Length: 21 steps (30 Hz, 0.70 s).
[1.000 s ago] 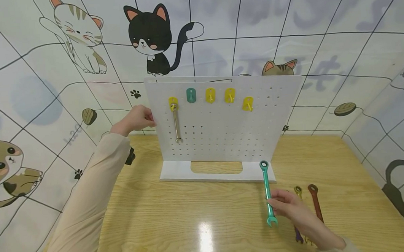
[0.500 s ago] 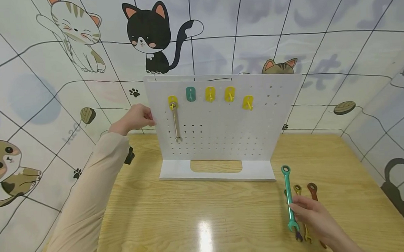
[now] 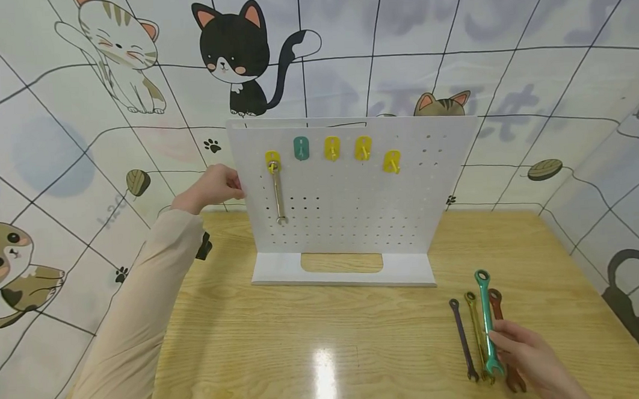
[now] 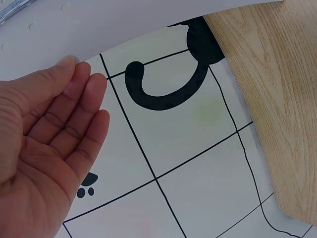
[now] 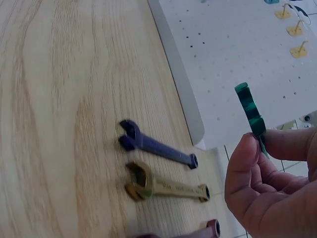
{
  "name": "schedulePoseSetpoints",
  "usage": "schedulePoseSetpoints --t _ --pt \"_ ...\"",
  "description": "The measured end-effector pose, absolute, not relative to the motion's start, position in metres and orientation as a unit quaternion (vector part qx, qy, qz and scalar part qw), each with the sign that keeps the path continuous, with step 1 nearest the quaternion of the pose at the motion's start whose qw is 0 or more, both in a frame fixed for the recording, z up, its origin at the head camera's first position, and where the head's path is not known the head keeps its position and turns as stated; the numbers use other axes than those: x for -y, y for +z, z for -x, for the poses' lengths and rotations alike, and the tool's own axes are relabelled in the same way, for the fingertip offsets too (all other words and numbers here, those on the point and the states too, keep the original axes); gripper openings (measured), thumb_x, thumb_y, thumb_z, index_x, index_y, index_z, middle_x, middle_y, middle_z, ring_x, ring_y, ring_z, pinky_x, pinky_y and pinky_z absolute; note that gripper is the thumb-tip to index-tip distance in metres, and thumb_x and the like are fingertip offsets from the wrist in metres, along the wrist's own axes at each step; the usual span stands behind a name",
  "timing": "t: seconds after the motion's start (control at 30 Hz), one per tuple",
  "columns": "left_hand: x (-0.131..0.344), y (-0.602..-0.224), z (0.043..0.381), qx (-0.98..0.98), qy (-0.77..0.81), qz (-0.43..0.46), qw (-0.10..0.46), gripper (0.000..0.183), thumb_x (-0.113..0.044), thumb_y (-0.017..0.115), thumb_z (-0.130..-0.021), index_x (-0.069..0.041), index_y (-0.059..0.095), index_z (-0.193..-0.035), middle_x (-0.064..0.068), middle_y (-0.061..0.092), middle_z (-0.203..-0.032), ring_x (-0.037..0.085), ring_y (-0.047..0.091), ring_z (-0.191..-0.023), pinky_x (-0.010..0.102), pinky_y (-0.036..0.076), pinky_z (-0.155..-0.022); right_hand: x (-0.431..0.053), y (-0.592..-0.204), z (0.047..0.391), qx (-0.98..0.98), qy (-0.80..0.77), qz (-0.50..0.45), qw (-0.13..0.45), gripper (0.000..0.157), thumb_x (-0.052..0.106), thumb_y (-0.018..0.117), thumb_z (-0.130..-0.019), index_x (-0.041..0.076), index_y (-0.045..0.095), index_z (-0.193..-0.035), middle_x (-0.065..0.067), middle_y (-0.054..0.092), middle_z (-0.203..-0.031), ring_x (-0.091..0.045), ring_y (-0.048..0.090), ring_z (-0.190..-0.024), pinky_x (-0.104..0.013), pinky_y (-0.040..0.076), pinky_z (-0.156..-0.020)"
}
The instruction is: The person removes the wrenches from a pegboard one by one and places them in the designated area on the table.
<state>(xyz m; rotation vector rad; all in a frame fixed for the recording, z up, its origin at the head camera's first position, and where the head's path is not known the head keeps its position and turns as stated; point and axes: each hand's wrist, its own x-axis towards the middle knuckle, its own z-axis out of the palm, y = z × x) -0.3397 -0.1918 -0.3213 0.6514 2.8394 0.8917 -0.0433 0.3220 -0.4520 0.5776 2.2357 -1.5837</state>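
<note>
My right hand [image 3: 531, 357] pinches a green combination wrench [image 3: 487, 323], ring end pointing away, above the other wrenches at the right. In the right wrist view thumb and fingers squeeze the green wrench [image 5: 250, 110], seen edge-on. Beneath it lie a purple wrench [image 3: 463, 339], a gold wrench [image 3: 475, 327] and a red wrench [image 3: 516, 381], partly covered. My left hand [image 3: 213, 190] grips the left edge of a white pegboard [image 3: 347, 216] between thumb and fingers. A silver wrench [image 3: 278, 195] hangs from the board's leftmost yellow hook [image 3: 272, 158].
Along the board's upper part sit a green hook [image 3: 301, 148] and more yellow hooks [image 3: 391, 161]. The board's base [image 3: 280, 268] stands on a wooden table [image 3: 283, 340]. A cat-patterned sheet [image 3: 343, 29] closes off the back and sides.
My right hand has carried the green wrench rightward, from in front of the board's right corner to over the gold and red wrenches. My left hand has kept its hold on the board.
</note>
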Motion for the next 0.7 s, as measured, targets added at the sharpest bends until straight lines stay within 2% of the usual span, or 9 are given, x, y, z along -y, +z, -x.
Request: schedulePoseSetpoints --t 0.2,0.47,0.57,0.7 --pt "0.193 -0.321 0.339 -0.932 0.29 -0.211 0.046 0.006 0.001 0.066 -0.082 0.007 0.065 -0.08 0.017 0.067 -0.082 0.025 0.058 -0.074 0.036 0.047 -0.069 -0.336 -0.454 0.041 -0.781 -0.563 -0.215 0.164 0.034 0.018 0.046 -0.099 -0.009 0.047 -0.12 0.001 0.056 -0.096 -0.01 0.054 -0.088 -0.033 0.047 -0.081" --pt "0.193 -0.321 0.338 -0.933 0.291 -0.208 0.05 0.007 0.0 0.066 -0.082 0.007 0.065 -0.08 0.016 0.066 -0.082 0.025 0.056 -0.073 0.036 0.047 -0.069 -0.354 -0.461 0.038 -0.758 -0.581 -0.242 0.172 0.036 0.019 0.048 -0.098 -0.007 0.05 -0.123 0.008 0.054 -0.1 -0.006 0.051 -0.086 -0.03 0.047 -0.078" --pt "0.193 -0.321 0.338 -0.934 0.287 -0.209 0.046 0.007 0.0 0.066 -0.082 0.006 0.065 -0.079 0.016 0.066 -0.08 0.025 0.056 -0.073 0.035 0.047 -0.068 -0.362 -0.465 0.037 -0.754 -0.58 -0.253 0.177 0.042 0.023 0.051 -0.097 -0.009 0.048 -0.124 0.006 0.054 -0.101 -0.005 0.052 -0.085 -0.032 0.047 -0.079" --pt "0.193 -0.32 0.338 -0.935 0.283 -0.211 0.04 0.007 0.0 0.067 -0.081 0.006 0.065 -0.078 0.015 0.066 -0.079 0.024 0.056 -0.072 0.034 0.046 -0.067 -0.371 -0.47 0.036 -0.759 -0.568 -0.26 0.183 0.057 0.025 0.053 -0.096 -0.016 0.034 -0.131 0.003 0.056 -0.102 0.0 0.052 -0.083 -0.036 0.048 -0.082"
